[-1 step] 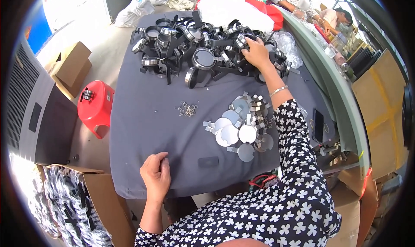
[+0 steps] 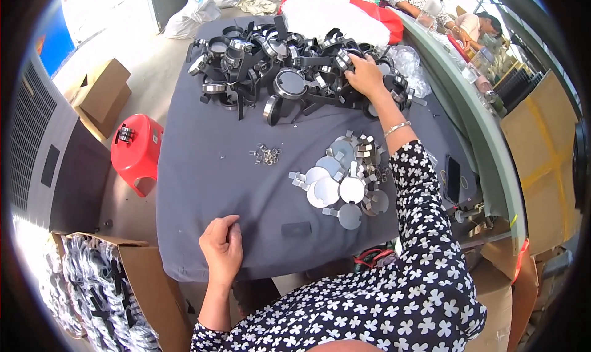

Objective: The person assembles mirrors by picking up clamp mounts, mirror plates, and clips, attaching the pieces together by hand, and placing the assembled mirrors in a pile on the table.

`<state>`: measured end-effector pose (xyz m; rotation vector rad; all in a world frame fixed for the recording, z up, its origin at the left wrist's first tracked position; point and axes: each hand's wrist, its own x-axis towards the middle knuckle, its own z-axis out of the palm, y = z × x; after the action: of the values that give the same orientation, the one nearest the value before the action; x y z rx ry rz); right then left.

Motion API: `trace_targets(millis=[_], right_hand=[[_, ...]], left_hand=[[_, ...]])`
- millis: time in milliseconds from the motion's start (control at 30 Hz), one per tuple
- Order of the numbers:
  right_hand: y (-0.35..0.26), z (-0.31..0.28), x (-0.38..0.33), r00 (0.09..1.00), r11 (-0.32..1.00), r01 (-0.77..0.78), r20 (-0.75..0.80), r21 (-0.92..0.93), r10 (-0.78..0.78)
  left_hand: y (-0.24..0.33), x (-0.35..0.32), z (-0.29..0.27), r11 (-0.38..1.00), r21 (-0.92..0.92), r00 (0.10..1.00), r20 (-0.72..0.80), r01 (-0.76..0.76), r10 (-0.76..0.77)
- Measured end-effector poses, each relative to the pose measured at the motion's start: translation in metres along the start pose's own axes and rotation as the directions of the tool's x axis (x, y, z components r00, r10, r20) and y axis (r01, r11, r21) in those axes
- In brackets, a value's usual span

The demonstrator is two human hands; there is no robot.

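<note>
At the table's far side, my right hand reaches into a heap of round black-and-silver parts with black strap-like handles. Its fingers are closed on one silver-rimmed round part of the heap. My left hand rests by the near left edge of the cloth, fingers loosely curled, with nothing visible in them. Below my right forearm lies a loose pile of flat metal discs with tabs. Small metal clips form a little cluster at mid-table.
A grey cloth covers the table; a flat black piece lies near its front edge. A phone is at the right. A red stool and an open carton of wrapped parts stand left. Other people sit far right.
</note>
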<state>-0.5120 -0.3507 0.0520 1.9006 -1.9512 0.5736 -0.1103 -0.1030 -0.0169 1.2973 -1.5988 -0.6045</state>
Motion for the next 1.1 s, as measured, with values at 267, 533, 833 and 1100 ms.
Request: trace_targets(millis=[267,533,833,1100], right_hand=[[-0.004,-0.015,-0.024,0.996,0.994,0.026,0.089,-0.106,-0.017],[-0.024,-0.054,0.001,0.979,0.911,-0.09,0.13,-0.402,0.154],[-0.26,-0.121,-0.197,0.854,0.568,0.498,-0.255,0.655,-0.454],[-0.204,-0.07,-0.276,0.942,0.859,0.335,-0.114,0.386,-0.316]], left_hand=[[-0.004,-0.005,0.001,0.999,-0.015,0.999,-0.021,-0.031,0.031],[-0.003,0.002,0.014,0.998,-0.021,0.998,0.004,-0.055,0.055],[-0.048,-0.061,-0.127,0.834,-0.504,0.889,-0.246,0.223,-0.386],[-0.073,-0.442,-0.328,-0.096,0.154,0.119,-0.945,0.983,-0.304]])
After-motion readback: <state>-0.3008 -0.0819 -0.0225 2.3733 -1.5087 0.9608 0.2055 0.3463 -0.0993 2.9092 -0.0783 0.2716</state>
